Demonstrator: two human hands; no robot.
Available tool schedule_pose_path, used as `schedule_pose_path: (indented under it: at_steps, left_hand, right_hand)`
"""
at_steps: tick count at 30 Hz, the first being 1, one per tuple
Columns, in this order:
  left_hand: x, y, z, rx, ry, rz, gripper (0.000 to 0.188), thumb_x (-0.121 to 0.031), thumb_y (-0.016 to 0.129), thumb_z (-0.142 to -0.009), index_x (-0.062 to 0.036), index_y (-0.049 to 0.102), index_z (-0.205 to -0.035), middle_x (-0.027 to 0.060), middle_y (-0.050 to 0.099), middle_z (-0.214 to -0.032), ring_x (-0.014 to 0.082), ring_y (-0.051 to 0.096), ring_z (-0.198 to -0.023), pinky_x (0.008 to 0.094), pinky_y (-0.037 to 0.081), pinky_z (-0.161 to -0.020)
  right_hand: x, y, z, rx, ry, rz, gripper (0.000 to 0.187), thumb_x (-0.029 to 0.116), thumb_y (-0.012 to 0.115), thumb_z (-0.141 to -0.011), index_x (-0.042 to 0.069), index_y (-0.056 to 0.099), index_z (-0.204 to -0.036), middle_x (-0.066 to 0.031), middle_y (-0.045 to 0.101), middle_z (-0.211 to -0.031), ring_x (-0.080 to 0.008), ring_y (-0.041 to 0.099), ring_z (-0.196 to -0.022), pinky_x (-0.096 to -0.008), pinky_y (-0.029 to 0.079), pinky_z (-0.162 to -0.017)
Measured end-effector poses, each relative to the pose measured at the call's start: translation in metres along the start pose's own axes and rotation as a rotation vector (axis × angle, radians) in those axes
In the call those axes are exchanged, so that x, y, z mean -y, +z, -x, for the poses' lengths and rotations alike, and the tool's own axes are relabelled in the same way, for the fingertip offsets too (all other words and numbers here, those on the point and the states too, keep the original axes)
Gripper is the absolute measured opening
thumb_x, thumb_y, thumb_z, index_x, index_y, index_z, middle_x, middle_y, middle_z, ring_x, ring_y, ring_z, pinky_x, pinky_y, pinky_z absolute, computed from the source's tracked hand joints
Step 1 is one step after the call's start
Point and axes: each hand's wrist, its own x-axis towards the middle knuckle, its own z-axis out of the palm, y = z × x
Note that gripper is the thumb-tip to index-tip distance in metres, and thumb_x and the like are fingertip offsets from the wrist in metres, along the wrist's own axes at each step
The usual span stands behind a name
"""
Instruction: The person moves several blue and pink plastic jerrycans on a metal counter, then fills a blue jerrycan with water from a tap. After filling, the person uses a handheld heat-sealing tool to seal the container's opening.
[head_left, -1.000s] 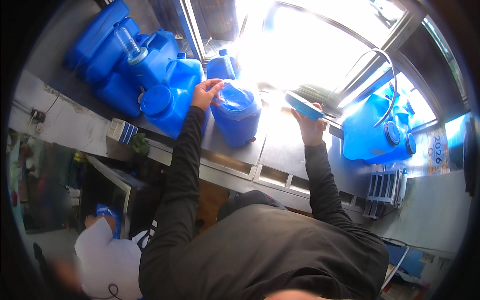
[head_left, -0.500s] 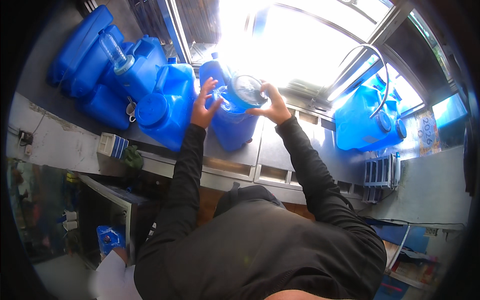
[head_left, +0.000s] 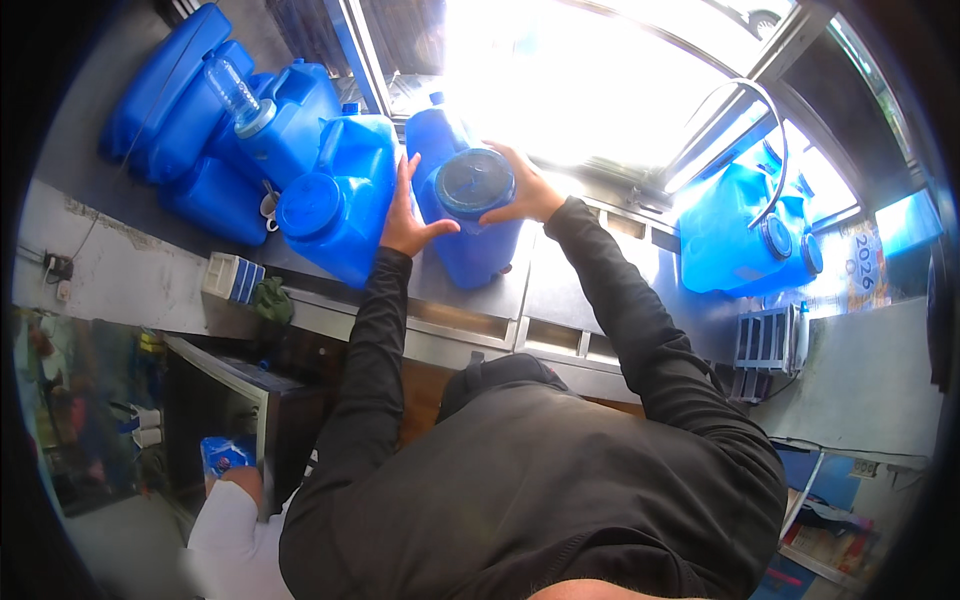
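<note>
In the upper middle of the frame, the right hand (head_left: 527, 190) holds a lid (head_left: 475, 178), thumb on its lower edge and fingers round its upper right. The lid, dark on top with a blue rim, is over the mouth of a blue jug (head_left: 474, 258) standing on the metal worktop (head_left: 570, 280); whether it is seated cannot be told. The left hand (head_left: 405, 222) is spread wide at the jug's left side, thumb toward the lid; whether it touches the jug is unclear. Just left stands a capped jug (head_left: 362, 160), with more blue jugs (head_left: 170, 110) and a clear bottle (head_left: 232, 92) at the upper left. Two jugs (head_left: 728, 235) stand at the right, a hose (head_left: 786, 150) curving above them. At the lower left shows another person's white sleeve (head_left: 235, 535).
</note>
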Motion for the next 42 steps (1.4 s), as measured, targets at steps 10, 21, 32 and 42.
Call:
schedule_pose_path:
  at_steps: [10, 21, 32, 42]
  left_hand:
    - [-0.053, 0.041, -0.076, 0.615, 0.154, -0.690, 0.095, -0.061, 0.079, -0.069, -0.0271, 0.045, -0.150, 0.0224, 0.041, -0.150, 0.0431, 0.039, -0.138, 0.0521, 0.033, -0.114]
    - [-0.067, 0.046, -0.076, 0.464, 0.104, -0.612, 0.094, -0.055, 0.079, -0.069, -0.0243, 0.046, -0.151, 0.0177, 0.044, -0.148, 0.0410, 0.041, -0.135, 0.0510, 0.035, -0.113]
    - [-0.083, 0.053, -0.073, 0.487, 0.043, -0.734, 0.094, -0.055, 0.081, -0.067, -0.0248, 0.046, -0.150, 0.0152, 0.045, -0.148, 0.0402, 0.041, -0.135, 0.0516, 0.035, -0.112]
    - [-0.071, 0.071, -0.073, 0.511, 0.054, -0.884, 0.093, -0.056, 0.080, -0.067, -0.0282, 0.047, -0.150, 0.0157, 0.044, -0.148, 0.0393, 0.041, -0.136, 0.0523, 0.031, -0.114]
  right_hand:
    - [-0.079, -0.005, 0.032, -0.061, 0.085, -0.059, 0.137, 0.057, 0.091, -0.056, 0.013, 0.012, -0.159, -0.0223, 0.025, -0.160, -0.0394, 0.023, -0.148, -0.0537, 0.025, -0.119]
    - [-0.091, 0.013, 0.029, -0.276, 0.389, -0.633, 0.031, 0.038, 0.071, -0.092, 0.014, 0.066, -0.112, -0.0104, 0.049, -0.147, -0.0256, 0.050, -0.131, -0.0361, 0.041, -0.108]
    - [-0.105, 0.024, 0.018, -0.345, 0.438, -0.770, 0.029, 0.035, 0.072, -0.092, 0.009, 0.066, -0.103, -0.0073, 0.048, -0.148, -0.0231, 0.051, -0.129, -0.0334, 0.041, -0.107]
    - [-0.100, 0.003, 0.015, -0.373, 0.292, -0.817, 0.048, 0.040, 0.049, -0.101, 0.009, 0.054, -0.137, -0.0117, 0.053, -0.138, -0.0214, 0.045, -0.133, -0.0352, 0.032, -0.112]
